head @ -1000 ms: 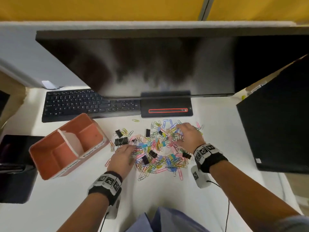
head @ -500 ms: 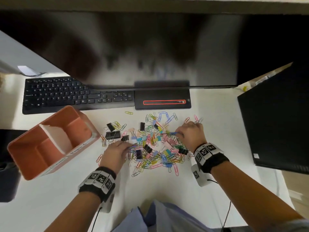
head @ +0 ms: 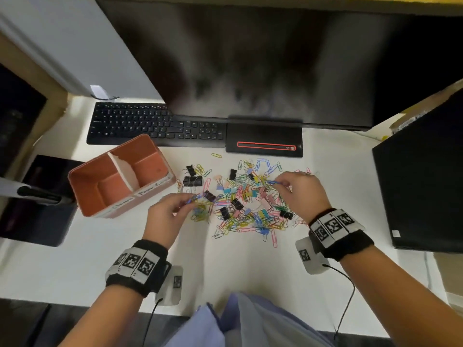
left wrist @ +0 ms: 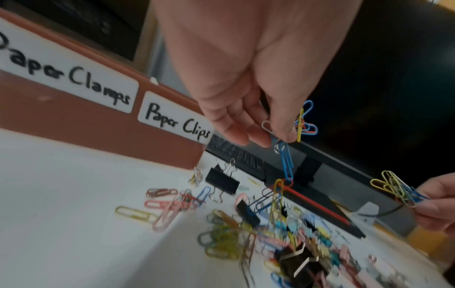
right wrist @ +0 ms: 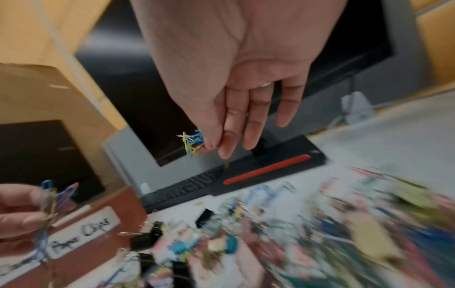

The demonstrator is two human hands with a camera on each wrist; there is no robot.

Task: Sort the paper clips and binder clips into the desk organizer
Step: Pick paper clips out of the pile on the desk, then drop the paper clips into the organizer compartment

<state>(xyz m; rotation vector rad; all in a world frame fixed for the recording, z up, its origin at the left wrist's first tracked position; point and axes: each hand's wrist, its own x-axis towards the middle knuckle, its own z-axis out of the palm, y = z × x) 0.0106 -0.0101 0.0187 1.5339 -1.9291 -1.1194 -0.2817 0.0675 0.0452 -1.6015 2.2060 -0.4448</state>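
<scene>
The person was at the picking-up step. The left hand (left wrist: 248, 109) pinched a tangle of paper clips (left wrist: 283, 155) that dangled, long axes near upright, in a chain toward the pile (head: 245, 204) on the table (head: 75, 259). The right hand (head: 300, 191) pinched another bunch (right wrist: 193, 143). Next, I judged, both loads had to be shaken free and carried left to the organizer (head: 87, 181), to its empty section marked "Paper Clips".

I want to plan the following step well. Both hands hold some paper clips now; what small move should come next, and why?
Probably carry the left hand to the compartment labelled Paper Clips and release there. It pinches a bunch of paper clips with a chain still dangling into the pile, so lift clear first. The organizer lies beside that hand; the right hand pinches its own clips.
</scene>
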